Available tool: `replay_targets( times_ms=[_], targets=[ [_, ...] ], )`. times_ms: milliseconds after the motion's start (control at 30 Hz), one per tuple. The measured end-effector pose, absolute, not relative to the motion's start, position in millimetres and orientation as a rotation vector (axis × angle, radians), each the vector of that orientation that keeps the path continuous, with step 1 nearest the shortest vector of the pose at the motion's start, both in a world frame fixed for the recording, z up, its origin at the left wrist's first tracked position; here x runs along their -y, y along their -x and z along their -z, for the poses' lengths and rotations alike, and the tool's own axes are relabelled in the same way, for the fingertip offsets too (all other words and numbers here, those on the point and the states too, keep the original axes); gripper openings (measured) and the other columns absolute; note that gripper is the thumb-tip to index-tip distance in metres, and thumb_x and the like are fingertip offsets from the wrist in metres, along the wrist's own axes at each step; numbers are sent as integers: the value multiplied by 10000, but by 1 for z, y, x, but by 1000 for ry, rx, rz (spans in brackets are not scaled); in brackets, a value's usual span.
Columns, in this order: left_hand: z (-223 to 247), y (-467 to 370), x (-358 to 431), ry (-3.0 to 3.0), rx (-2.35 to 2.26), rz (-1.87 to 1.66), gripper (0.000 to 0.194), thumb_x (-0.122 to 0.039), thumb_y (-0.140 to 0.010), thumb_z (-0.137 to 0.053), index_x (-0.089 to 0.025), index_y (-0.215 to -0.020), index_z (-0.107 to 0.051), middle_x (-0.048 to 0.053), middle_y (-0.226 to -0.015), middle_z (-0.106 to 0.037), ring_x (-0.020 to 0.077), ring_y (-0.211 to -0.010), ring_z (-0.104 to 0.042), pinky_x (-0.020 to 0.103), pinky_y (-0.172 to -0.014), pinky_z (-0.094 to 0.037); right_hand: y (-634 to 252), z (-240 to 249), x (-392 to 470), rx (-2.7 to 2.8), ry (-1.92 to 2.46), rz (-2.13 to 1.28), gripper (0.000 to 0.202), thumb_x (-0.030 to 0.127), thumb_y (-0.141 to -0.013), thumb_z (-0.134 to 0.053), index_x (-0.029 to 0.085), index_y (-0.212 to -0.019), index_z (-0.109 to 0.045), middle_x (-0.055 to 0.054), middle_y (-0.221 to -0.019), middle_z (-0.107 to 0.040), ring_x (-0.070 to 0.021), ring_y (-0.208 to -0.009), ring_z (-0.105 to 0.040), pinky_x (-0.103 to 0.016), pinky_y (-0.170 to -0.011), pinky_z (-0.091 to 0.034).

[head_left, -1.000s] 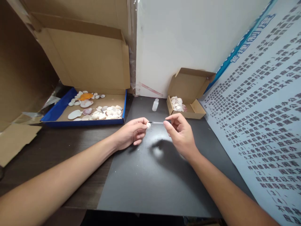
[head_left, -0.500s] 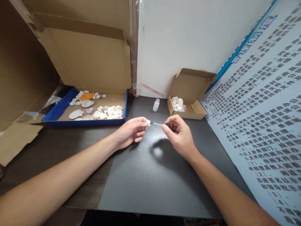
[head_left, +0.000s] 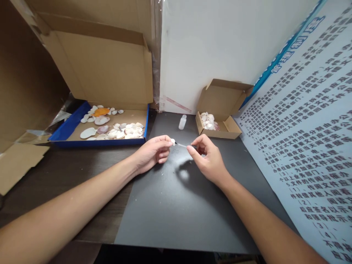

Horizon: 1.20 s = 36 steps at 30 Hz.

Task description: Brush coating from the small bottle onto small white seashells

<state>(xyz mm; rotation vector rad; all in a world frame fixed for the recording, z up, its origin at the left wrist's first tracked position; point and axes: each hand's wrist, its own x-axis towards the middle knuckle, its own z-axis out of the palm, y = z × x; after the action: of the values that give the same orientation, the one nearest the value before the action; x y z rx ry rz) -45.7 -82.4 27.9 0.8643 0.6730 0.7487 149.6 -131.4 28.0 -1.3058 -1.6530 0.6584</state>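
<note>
Between the thumb and fingertips of my left hand is a small white shell. My right hand is closed on a brush applicator with a dark cap, partly hidden by the fingers. Its pale stem points left, and the dark tip is at the shell's edge; I cannot tell whether they touch. Beyond both hands a small, whitish, uncapped bottle stands upright on the dark grey mat.
At the left, an open blue-sided cardboard box holds many shells and an orange one. A smaller open box with white shells stands back right. A white wall panel and a printed sheet bound the workspace.
My right hand has shifted slightly left with the applicator, and its tip sits closer against the shell. The shell is turned a little in my left fingers.
</note>
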Motion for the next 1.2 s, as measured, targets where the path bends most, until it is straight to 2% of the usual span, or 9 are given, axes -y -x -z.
replay_targets(
  times_ms=[533, 667, 900, 1200],
  targets=[
    [-24, 46, 81, -885, -655, -813, 223, -204, -745, -744, -169, -704, -527, -80, -554, -316, 46, -464, -288, 167, -418, -241, -148, -28, 134, 1638, 1252, -597, 166, 312, -864, -620, 225, -849, -480, 66, -621, -480, -109, -543, -440, -256, -545, -377],
    [-25, 45, 81, -891, -668, -811, 234, -210, -726, -759, -171, -693, -531, -86, -531, -307, 46, -455, -266, 169, -416, -238, -147, -28, 133, 1677, 1310, -565, 188, 292, -859, -628, 226, -801, -462, 72, -591, -472, -103, -525, -431, -255, -534, -361],
    [-26, 46, 82, -892, -665, -773, 208, -250, -745, -747, -167, -736, -556, -83, -539, -307, 49, -461, -278, 165, -420, -238, -147, -27, 133, 1637, 1250, -544, 158, 312, -864, -635, 223, -874, -505, 68, -625, -479, -102, -534, -445, -251, -540, -389],
    [-24, 46, 81, -886, -629, -783, 230, -289, -789, -739, -166, -735, -552, -81, -567, -274, 47, -469, -262, 167, -424, -223, -148, -29, 133, 1637, 1323, -486, 176, 288, -854, -630, 224, -801, -475, 74, -588, -464, -98, -515, -426, -249, -525, -366]
  ],
)
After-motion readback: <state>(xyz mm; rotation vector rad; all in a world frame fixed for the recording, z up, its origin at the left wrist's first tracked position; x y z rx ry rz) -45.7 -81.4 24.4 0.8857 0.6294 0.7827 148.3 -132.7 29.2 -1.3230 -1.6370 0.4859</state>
